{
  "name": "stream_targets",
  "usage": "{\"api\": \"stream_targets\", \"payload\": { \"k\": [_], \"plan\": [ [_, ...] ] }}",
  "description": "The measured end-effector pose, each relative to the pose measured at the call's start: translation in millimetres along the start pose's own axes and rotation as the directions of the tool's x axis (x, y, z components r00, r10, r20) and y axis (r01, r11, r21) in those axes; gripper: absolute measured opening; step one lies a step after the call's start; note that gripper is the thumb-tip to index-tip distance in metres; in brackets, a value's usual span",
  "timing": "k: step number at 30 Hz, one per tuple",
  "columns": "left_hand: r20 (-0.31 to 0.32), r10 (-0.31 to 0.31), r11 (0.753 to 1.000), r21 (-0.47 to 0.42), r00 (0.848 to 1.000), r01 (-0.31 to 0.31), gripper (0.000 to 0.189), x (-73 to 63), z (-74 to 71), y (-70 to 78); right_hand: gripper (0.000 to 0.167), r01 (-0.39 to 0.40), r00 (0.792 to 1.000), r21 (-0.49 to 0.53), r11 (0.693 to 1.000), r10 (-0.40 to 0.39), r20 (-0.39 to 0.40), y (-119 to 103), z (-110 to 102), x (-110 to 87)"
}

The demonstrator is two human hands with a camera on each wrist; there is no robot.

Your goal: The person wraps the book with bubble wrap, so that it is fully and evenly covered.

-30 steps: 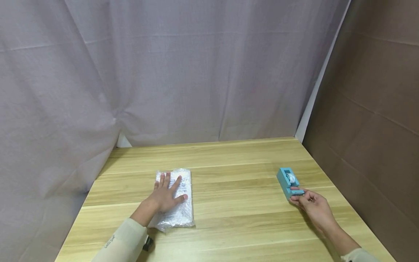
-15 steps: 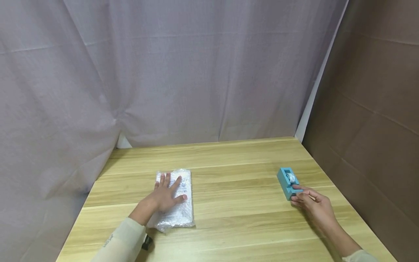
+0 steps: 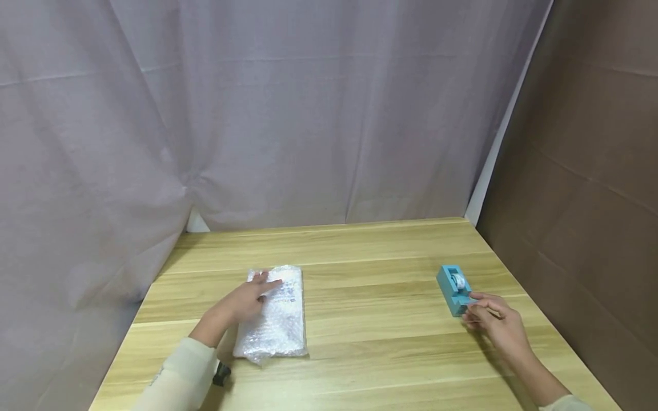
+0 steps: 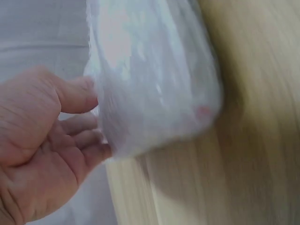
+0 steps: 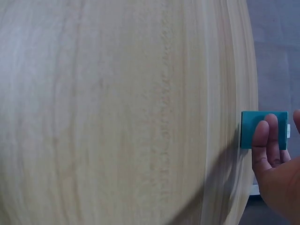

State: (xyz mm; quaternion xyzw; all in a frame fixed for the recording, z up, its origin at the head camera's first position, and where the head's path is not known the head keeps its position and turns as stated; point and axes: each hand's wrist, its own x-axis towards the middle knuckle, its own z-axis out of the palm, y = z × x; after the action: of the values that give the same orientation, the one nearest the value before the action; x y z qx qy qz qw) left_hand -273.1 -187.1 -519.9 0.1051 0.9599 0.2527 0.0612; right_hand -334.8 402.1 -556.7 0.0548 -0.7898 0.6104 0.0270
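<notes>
A flat package in clear bubble wrap (image 3: 280,328) lies on the table, left of centre. Over its upper left part is my left hand (image 3: 244,302), blurred, with the index finger stretched out and the thumb drawn in. In the left wrist view its thumb and bent fingers are at the edge of the wrap. Far to the right stands a blue tape dispenser (image 3: 449,291) with a white roll of tape (image 3: 457,281). My right hand (image 3: 501,328) grips the dispenser's near end with bent fingers and thumb. Whether tape is between the fingertips is too small to tell.
The wood-patterned table (image 3: 370,319) carries both things. A grey cloth (image 3: 277,114) hangs behind it, and a brown panel (image 3: 576,188) rises along the right side. A small dark object (image 3: 221,374) sits at my left cuff.
My left hand, spread flat on the package before, has lifted and shifted left, its fingers drawing together. My right hand has slid slightly right at the dispenser, which stays in place.
</notes>
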Motion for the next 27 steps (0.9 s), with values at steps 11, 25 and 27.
{"api": "stream_targets", "payload": {
  "k": [11,25,27],
  "plan": [
    [-0.070,0.113,0.991,0.076,0.991,-0.108,0.047,-3.6,-8.4,-17.6,0.033,0.045,0.996,0.044,0.998,-0.041,-0.078,-11.2,5.0,-0.4],
    [-0.041,0.007,1.000,-0.014,0.999,-0.007,0.054,-4.0,-12.8,-16.4,0.025,0.410,0.909,0.005,0.912,-0.409,0.076,-37.1,40.1,-9.9],
    [-0.038,0.011,1.000,-0.012,0.999,-0.012,0.055,-3.9,-13.8,-15.5,0.030,0.443,0.890,0.015,0.896,-0.442,0.116,-41.4,45.8,-10.3]
  ]
}}
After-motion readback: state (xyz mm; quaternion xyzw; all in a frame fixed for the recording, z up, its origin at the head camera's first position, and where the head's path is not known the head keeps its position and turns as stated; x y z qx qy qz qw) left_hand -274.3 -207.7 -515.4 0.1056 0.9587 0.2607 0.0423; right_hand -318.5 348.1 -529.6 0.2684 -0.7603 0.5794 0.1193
